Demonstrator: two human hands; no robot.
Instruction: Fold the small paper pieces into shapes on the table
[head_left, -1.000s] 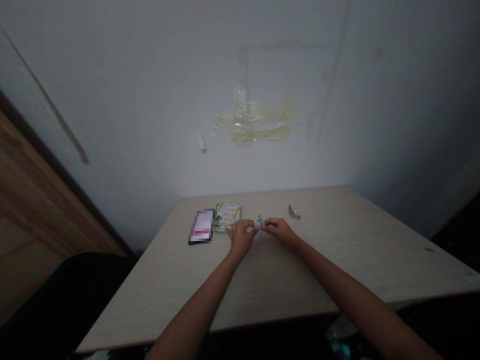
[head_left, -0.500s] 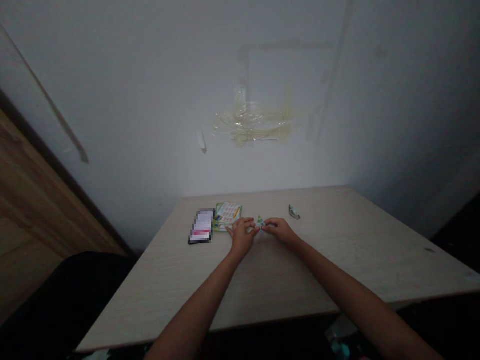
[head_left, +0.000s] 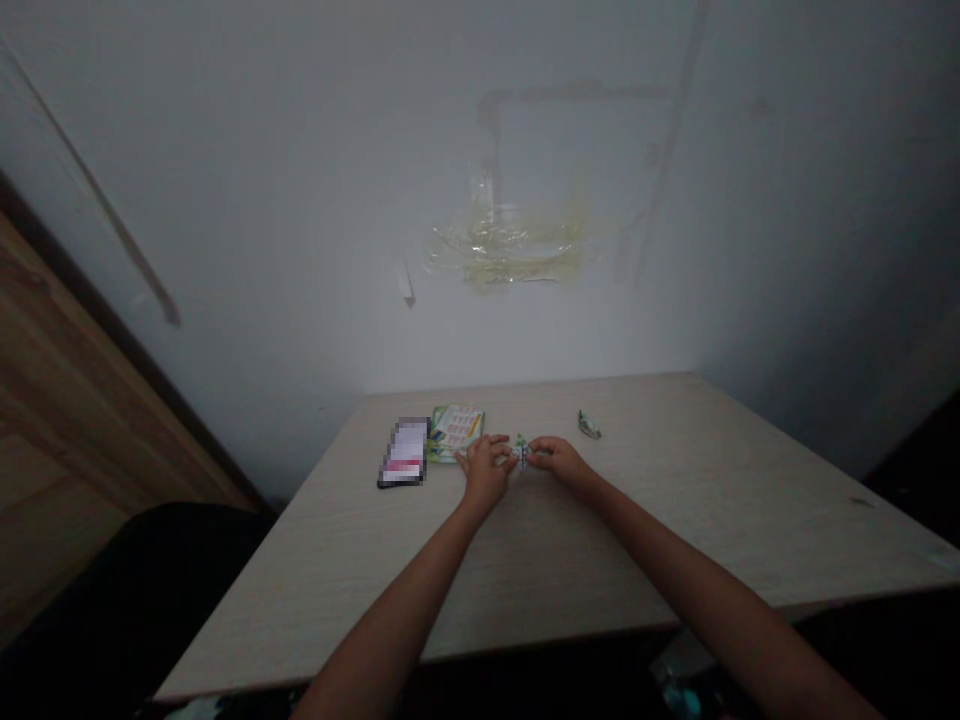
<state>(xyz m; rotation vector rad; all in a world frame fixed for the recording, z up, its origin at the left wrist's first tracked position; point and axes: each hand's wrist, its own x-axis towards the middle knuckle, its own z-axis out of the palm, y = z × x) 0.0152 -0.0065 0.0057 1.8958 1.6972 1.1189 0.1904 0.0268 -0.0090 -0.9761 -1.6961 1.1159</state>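
Between my two hands, over the middle of the table, is a small folded piece of printed paper [head_left: 522, 455], white with green and dark marks. My left hand [head_left: 487, 471] pinches it from the left with thumb and fingers. On the other side my right hand [head_left: 559, 459] pinches its right edge. The fingertips hide part of the piece, so its full shape is unclear. Just left of my left hand lies a green and white printed sheet or booklet [head_left: 458, 425], its lower right corner partly covered by that hand.
A phone [head_left: 405, 452] with a blurred screen lies left of the printed sheet. Further back on the right sits a small folded green and white paper piece [head_left: 589, 425]. The pale wooden table [head_left: 525, 560] meets a wall [head_left: 300, 220] bearing old tape [head_left: 517, 250].
The small folded paper has turned slightly between my fingers, now showing dark marks on its near side. Both hands stay in nearly the same place.
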